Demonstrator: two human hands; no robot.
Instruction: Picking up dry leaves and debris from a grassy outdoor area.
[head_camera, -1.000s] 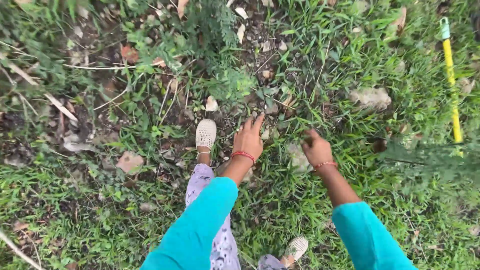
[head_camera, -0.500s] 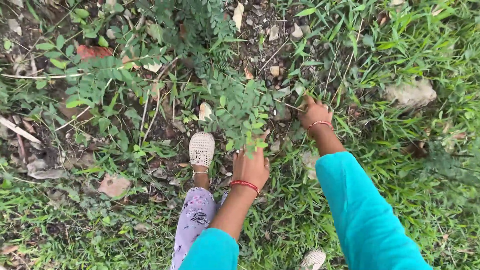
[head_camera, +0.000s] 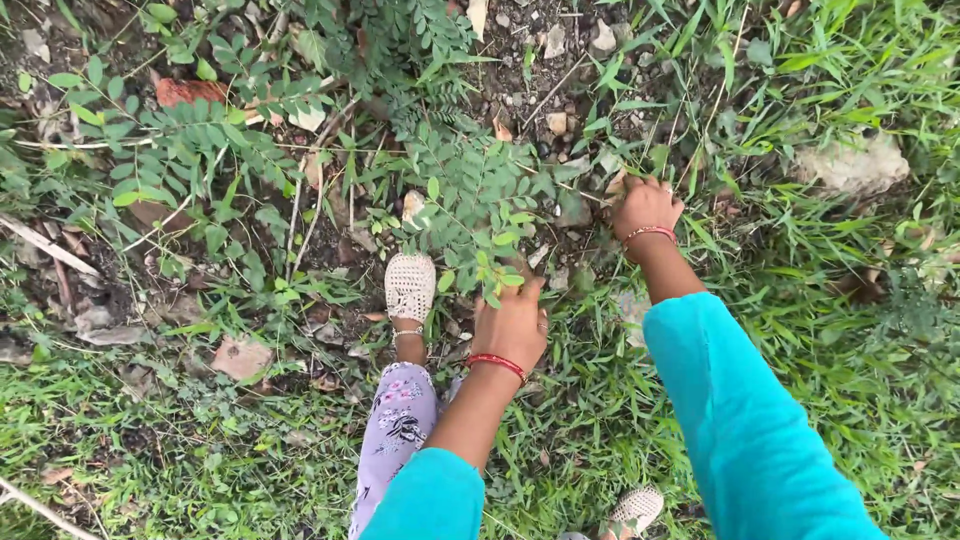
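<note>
**Both hands low at the leafy plant**

The leafy plant (head_camera: 470, 190), a low shrub with rows of small oval leaflets, stands in stony soil just ahead of the left hand (head_camera: 512, 325). Its lowest sprigs hang over that hand's fingertips. We see the knuckles up and the fingers curled forward under the leaves. Whether that grip closes on a stem or only rests among the foliage we cannot tell, since the leaves cover the fingertips.

The right hand (head_camera: 648, 207) is down at the plant's far side, beyond and to the right of the left grip. Its grip is clenched into a fist at ground level, among pebbles and grass blades. What it clasps, if anything, is hidden beneath it.

We judge that the step in hand is getting a hold at the base of the plant, one hand on each side. From here we think the next move calls for a sure hold low on the stems rather than on the leaflets, which look likely to strip off.

A pale woven shoe (head_camera: 410, 285) is planted just left of the left grip, touching the plant's outer leaves. A pale stone (head_camera: 855, 165) lies well to the right of the right grip, and thick grass (head_camera: 820, 330) spreads below it.
</note>
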